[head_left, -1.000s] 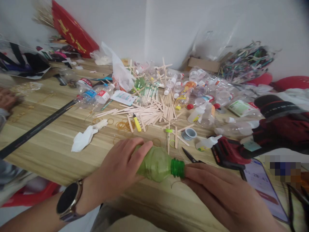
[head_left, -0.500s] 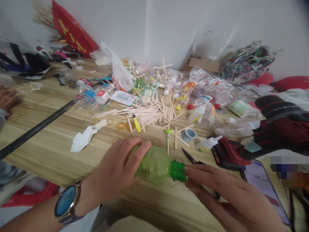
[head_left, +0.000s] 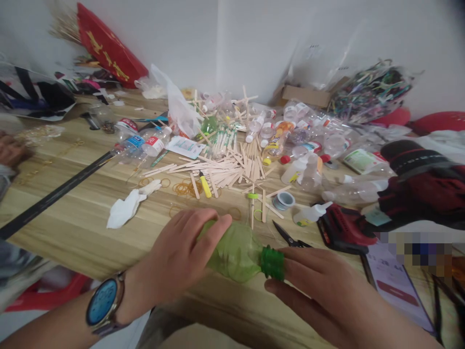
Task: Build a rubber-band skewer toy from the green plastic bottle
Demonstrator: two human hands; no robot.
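A translucent green plastic bottle [head_left: 236, 252] lies on its side over the near part of the table, its threaded neck pointing right. My left hand [head_left: 185, 247] is wrapped round the bottle's body from the left, with a watch on that wrist. At the bottle's mouth, the stretched fingers of my right hand [head_left: 327, 291] touch the green neck [head_left: 272, 262], the thumb apart below it. Whether anything sits inside the mouth is hidden by the fingers. Just beyond the neck lie black scissors [head_left: 288, 236] and a wooden stick with a green cap [head_left: 252, 196].
Many wooden craft sticks [head_left: 228, 169] spread across the middle, with clear bottles [head_left: 305, 138] behind. A red cordless drill [head_left: 410, 194] and a phone [head_left: 395, 286] are at right. A glue bottle [head_left: 310, 214], wire spool [head_left: 284, 200] and white glove [head_left: 127, 206] lie nearby. Another person's hand [head_left: 10, 148] is far left.
The bottle has shifted slightly right and its neck has dipped a little. My right thumb has come out below the neck, while my left hand keeps its hold.
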